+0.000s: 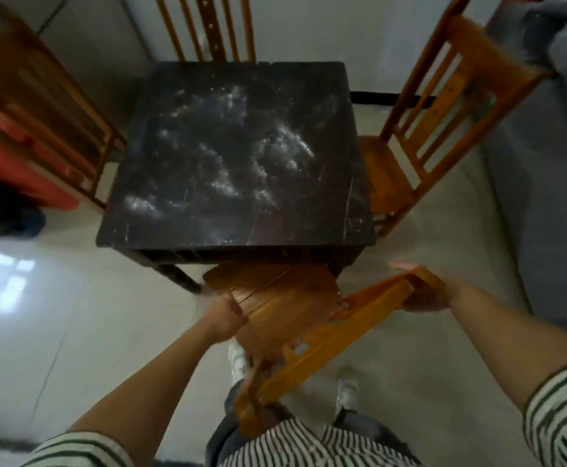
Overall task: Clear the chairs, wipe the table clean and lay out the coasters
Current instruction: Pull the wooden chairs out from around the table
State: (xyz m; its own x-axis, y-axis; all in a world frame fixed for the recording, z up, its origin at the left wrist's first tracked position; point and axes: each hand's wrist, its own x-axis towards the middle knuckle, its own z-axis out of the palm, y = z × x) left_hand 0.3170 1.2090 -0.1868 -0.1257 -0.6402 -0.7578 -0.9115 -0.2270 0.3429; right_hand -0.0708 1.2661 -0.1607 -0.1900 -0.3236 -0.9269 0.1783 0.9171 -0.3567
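Note:
A dark square table (235, 156) stands in the middle of the view, its top streaked with whitish dust. An orange wooden chair (285, 308) sits at the table's near edge, its seat partly under the tabletop and its backrest slanting toward me. My left hand (226, 320) grips the left edge of the seat. My right hand (423, 291) holds the top end of the backrest. No coasters or cloth are in view.
Three more wooden chairs surround the table: the far chair (208, 28), the right chair (420, 129) and the left chair (39, 106). A grey sofa (551, 163) fills the right side. A red object (22, 170) and a dark bag (2, 210) lie at left on the pale tiled floor.

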